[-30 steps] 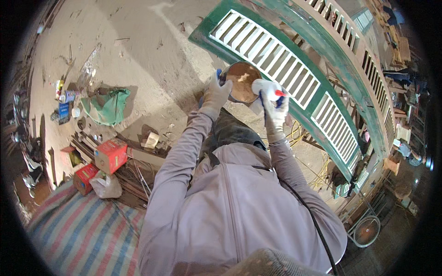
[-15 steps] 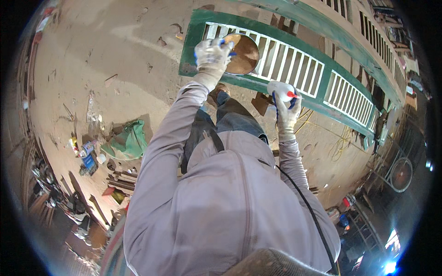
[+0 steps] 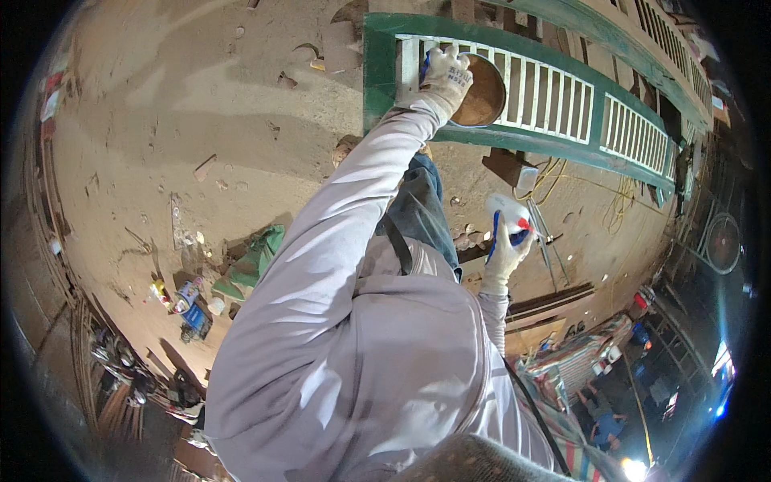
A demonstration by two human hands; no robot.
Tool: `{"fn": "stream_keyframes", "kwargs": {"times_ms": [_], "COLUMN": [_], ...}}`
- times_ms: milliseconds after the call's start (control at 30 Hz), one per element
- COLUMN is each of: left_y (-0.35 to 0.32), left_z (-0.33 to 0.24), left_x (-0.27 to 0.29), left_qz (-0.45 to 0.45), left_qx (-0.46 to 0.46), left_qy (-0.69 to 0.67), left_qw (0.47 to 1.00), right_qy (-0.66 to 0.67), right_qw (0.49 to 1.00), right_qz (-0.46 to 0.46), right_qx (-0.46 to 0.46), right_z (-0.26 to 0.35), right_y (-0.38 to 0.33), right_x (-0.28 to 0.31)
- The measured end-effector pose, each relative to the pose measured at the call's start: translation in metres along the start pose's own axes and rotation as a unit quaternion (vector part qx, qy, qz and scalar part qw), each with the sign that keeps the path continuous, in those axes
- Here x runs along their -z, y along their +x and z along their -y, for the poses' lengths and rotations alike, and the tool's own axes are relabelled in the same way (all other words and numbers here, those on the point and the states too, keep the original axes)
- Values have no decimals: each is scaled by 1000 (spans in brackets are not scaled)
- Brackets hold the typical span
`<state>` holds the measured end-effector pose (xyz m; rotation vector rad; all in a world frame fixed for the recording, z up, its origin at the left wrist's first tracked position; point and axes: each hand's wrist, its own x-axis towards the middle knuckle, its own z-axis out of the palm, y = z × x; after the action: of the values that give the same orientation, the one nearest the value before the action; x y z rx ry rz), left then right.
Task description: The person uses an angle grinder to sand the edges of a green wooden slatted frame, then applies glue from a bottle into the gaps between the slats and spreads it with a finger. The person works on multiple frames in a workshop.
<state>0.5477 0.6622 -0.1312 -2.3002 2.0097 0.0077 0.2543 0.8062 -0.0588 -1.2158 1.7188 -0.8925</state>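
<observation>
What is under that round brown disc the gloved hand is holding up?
The round brown disc lies against the white slats of the green-framed panel, held by the left hand. The slats directly beneath it are covered, so their state cannot be seen.

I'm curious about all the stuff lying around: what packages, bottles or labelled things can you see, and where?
White plastic bottle with red-and-blue label: held in the gloved right hand, beside the knee.
Small blue box: on the sandy floor at left, rectangular.
Small yellow-and-white containers: next to that box, too small to tell more.
</observation>
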Motion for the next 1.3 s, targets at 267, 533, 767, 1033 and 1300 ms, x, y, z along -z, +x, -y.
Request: {"fn": "stream_keyframes", "kwargs": {"times_ms": [267,533,767,1033,1300], "left_y": [-127,-179,-205,-190,-197], "left_z": [46,105,74,66,57], "left_x": [-28,-81,-85,-82,-86], "left_qz": [-258,-285,-130,-37,-55], "left_qx": [144,97,17,19,-13], "left_qy": [-345,-288,-132,-75,-108], "left_qw": [891,909,983,996,993], "right_qy": [97,-36,-43,-80,-76], "right_qw": [992,999,999,997,997], "right_qz": [-35,-7,-5,2,2], "right_qx": [-76,-31,-25,-23,-8], "right_z": [-15,-24,-19,-32,-40], "right_y": [-93,-126,-127,-123,-113], "right_x": [-39,-59,-63,-56,-51]}}
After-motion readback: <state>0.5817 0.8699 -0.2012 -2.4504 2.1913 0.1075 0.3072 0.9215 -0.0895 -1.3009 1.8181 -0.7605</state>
